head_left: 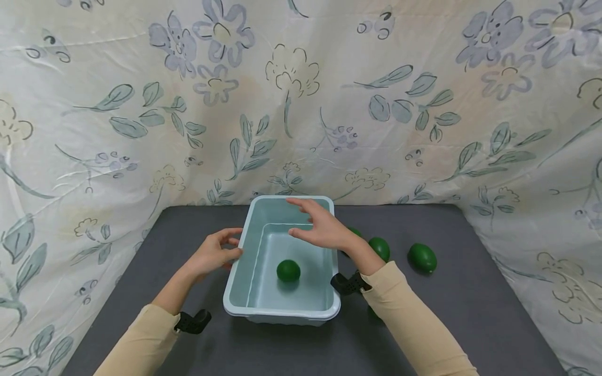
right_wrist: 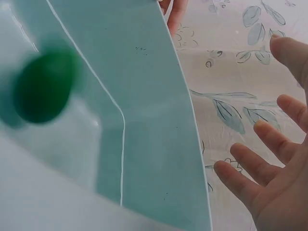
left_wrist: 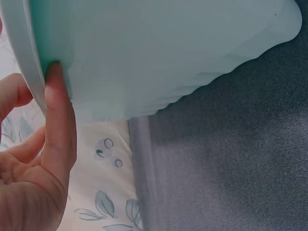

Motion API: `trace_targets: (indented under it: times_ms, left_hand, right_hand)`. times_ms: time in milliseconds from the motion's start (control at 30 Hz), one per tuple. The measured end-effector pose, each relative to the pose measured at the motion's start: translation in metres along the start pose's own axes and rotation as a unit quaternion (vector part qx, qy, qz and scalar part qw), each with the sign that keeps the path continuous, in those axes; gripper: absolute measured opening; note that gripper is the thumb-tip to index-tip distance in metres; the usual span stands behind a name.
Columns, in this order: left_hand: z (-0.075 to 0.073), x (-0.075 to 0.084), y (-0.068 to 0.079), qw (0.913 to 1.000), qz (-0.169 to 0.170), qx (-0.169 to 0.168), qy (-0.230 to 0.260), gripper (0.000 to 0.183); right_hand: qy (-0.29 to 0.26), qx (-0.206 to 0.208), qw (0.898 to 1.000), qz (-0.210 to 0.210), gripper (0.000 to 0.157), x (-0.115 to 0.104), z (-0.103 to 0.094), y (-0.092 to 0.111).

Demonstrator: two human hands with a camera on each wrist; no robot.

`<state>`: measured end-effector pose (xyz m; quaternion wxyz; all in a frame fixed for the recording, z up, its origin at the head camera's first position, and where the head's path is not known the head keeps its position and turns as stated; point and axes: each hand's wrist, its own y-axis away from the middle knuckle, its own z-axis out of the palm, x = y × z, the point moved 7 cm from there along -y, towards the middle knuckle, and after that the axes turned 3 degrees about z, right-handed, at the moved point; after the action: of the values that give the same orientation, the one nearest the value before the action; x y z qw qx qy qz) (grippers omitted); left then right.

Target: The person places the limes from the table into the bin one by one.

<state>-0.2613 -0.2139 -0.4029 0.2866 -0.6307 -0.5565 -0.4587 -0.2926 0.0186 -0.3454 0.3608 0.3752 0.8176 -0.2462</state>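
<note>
Pale blue-green rectangular plastic bin point(head_left: 273, 245) sits mid-width on the dark-grey worktop point(head_left: 470, 313), one short end at the far edge. One dark-green oval fruit point(head_left: 288, 271) lies inside it on the floor, about midway between the long sides, nearer the bin's near end; blurred in the right wrist view.

Left hand point(head_left: 211, 256) is at the bin's left long side, thumb and fingers around the rim lip, one fingertip tucked under it against the outer wall. Grip force: can't tell.

Right hand point(head_left: 322, 227) is over the bin's far right part, fingers spread wide, thumb well apart, holding nothing. Nearest thing below it is the bin.

More green fruits on the worktop, right of the bin: one point(head_left: 379, 249) just beside the right forearm, partly covered; one point(head_left: 422, 258) alone, toward the right edge; one point(head_left: 354, 231) behind the wrist, mostly hidden; a sliver of another point(head_left: 372, 313) under the sleeve, nearer the near edge.

Black bands on both wrists, cream sleeves. White floral fabric point(head_left: 301, 156) hangs behind the far edge.
</note>
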Motion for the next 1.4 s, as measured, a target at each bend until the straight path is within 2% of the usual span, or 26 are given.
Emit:
trace_targets:
  times_ms: [200, 467, 800, 933, 1100, 1167, 1333, 1400]
  left_hand:
    - [0.0, 0.001, 0.002, 1.0, 0.005, 0.0, 0.001, 0.057]
    - [0.0, 0.001, 0.003, 1.0, 0.008, 0.001, 0.0, 0.056]
    - [0.001, -0.001, 0.003, 0.9999, 0.01, 0.009, -0.004, 0.056]
    - [0.001, 0.0, 0.003, 0.9997, 0.013, 0.013, -0.014, 0.056]
    - [0.002, 0.002, 0.001, 0.9996, 0.011, 0.017, -0.022, 0.057]
    - [0.001, 0.002, 0.0, 0.9996, 0.009, 0.016, -0.023, 0.057]
    - [0.001, 0.003, -0.002, 0.9997, 0.005, 0.014, -0.02, 0.057]
    - [0.002, 0.004, -0.002, 0.9997, 0.003, 0.013, -0.019, 0.057]
  right_hand:
    - [0.006, 0.012, 1.0, -0.004, 0.066, 0.0, -0.004, 0.006]
    - [-0.004, 0.062, 0.998, -0.024, 0.061, 0.0, -0.023, 0.022]
    - [0.032, 0.141, 0.988, -0.058, 0.058, 0.013, -0.056, 0.055]
    - [0.021, 0.168, 0.984, -0.054, 0.058, 0.019, -0.072, 0.07]
    - [0.018, 0.192, 0.981, -0.036, 0.056, 0.011, -0.094, 0.089]
    - [0.022, 0.2, 0.979, -0.027, 0.057, 0.017, -0.101, 0.095]
    - [0.039, 0.214, 0.976, 0.008, 0.058, 0.057, -0.113, 0.105]
    - [0.04, 0.219, 0.975, 0.018, 0.058, 0.066, -0.117, 0.109]
